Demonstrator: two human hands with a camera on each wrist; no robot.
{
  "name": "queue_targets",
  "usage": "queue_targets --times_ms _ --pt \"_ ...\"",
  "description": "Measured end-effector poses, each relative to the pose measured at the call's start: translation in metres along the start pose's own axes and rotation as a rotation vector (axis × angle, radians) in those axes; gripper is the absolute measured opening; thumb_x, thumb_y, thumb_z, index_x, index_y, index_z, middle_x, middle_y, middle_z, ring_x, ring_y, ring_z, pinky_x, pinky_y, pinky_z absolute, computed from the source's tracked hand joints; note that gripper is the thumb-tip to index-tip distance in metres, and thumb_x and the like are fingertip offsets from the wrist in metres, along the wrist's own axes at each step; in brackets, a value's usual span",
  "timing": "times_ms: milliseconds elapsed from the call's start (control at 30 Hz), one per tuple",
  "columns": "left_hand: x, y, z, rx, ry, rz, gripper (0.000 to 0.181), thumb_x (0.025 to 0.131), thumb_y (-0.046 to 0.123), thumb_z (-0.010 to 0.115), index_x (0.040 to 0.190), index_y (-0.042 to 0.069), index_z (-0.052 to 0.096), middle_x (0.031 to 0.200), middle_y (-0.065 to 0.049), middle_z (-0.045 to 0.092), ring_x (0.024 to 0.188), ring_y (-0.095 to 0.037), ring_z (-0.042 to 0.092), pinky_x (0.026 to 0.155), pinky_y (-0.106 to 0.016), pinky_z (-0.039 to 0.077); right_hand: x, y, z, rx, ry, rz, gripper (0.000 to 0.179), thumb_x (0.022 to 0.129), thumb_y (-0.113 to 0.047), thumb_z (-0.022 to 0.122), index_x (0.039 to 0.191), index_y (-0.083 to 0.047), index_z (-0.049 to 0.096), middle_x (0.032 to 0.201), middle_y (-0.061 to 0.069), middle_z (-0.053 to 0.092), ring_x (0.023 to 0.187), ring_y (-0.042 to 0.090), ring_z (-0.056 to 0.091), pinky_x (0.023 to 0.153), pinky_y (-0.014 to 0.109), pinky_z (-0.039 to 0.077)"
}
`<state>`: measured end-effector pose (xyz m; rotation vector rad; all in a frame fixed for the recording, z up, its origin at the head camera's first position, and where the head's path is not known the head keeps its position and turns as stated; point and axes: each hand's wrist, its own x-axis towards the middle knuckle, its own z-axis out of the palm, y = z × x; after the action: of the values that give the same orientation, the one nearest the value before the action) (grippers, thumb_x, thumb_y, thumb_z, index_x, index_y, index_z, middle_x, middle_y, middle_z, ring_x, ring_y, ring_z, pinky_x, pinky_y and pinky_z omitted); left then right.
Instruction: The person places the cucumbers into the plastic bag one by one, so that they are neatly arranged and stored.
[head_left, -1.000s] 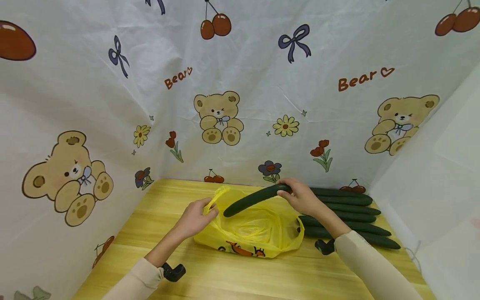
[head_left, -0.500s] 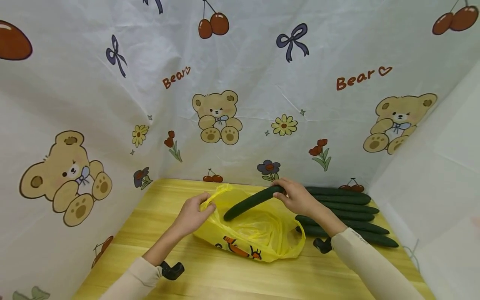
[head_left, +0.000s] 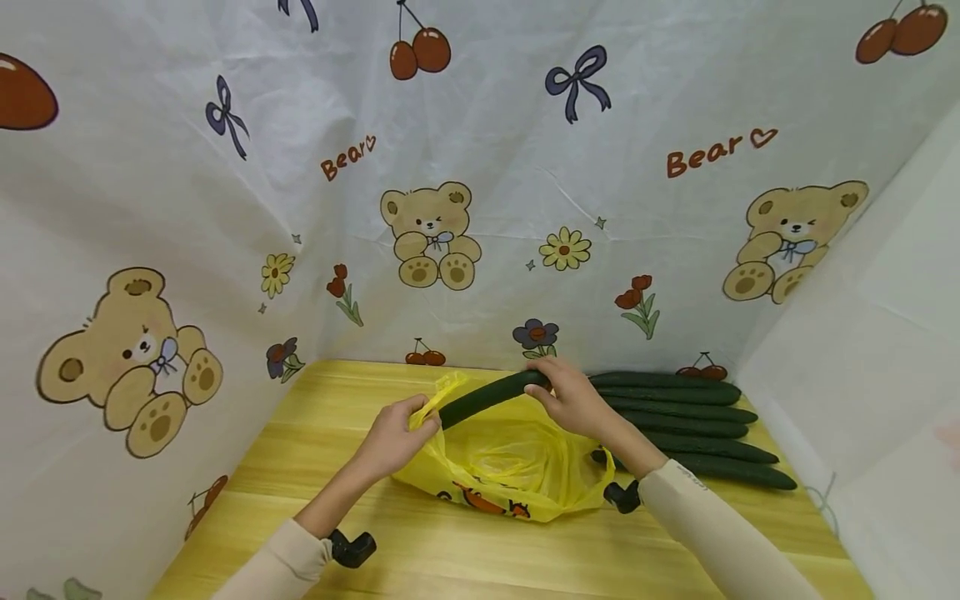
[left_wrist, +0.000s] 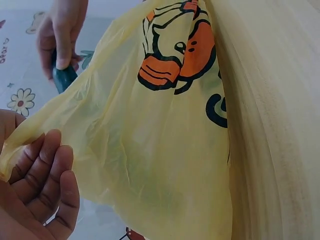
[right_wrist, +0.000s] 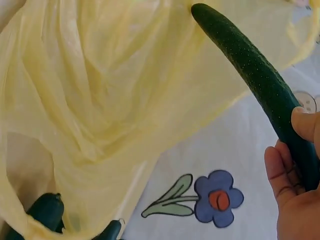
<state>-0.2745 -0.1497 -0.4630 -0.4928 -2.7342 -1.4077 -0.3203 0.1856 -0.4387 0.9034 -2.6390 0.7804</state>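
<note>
My right hand (head_left: 568, 398) grips a long dark green cucumber (head_left: 487, 397) near one end, thumb on one side and fingers on the other. The cucumber slants down to the left over the mouth of a yellow plastic bag (head_left: 525, 492), its far end behind my left hand and the bag's edge in the head view. In the right wrist view its free tip (right_wrist: 202, 11) overlaps the bag's inside. My left hand (head_left: 395, 433) pinches the bag's left handle and lifts that side. An orange and black cartoon print (left_wrist: 182, 55) marks the bag's outside.
Several more cucumbers (head_left: 697, 412) lie side by side on the wooden table (head_left: 435, 550), to the right of the bag. A white printed cloth (head_left: 495, 167) hangs behind and around the table. Dark wrist cameras (head_left: 352, 548) stick out from both wrists.
My right hand has moved left with the cucumber, whose lower end now passes behind my left hand and the bag's edge. The left hand keeps its hold on the bag.
</note>
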Motion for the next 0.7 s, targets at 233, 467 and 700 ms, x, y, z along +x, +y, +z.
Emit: queue_targets --times_ms 233,467,700 --pt "-0.004 0.001 -0.008 -0.048 0.071 0.063 0.012 0.108 0.023 0.064 0.097 0.020 0.066 0.085 -0.002 0.059 0.045 -0.002 0.026 0.048 -0.022 0.031 0.002 -0.005 0.012 -0.063 -0.026 -0.017 0.038 0.108 -0.019 0.066 0.142 -0.002 0.064 0.140 0.014 0.067 0.110 0.028 0.068 0.095 0.049 0.060" --pt "-0.002 0.004 -0.006 -0.085 0.045 0.073 0.013 0.109 0.026 0.064 0.098 0.018 0.065 0.083 -0.005 0.055 0.047 -0.003 0.027 0.050 -0.022 0.032 0.000 -0.005 0.011 -0.062 -0.007 -0.035 0.039 0.107 -0.019 0.067 0.142 -0.003 0.064 0.140 0.014 0.067 0.119 0.031 0.067 0.096 0.048 0.061" --pt "-0.001 -0.001 0.004 -0.063 0.015 0.030 0.014 0.109 0.028 0.063 0.097 0.021 0.065 0.070 0.001 0.045 0.045 -0.007 0.027 0.047 -0.022 0.029 -0.001 -0.009 0.019 0.014 0.083 -0.053 0.037 0.106 -0.018 0.068 0.140 -0.002 0.066 0.135 0.013 0.070 0.102 0.023 0.068 0.086 0.046 0.060"
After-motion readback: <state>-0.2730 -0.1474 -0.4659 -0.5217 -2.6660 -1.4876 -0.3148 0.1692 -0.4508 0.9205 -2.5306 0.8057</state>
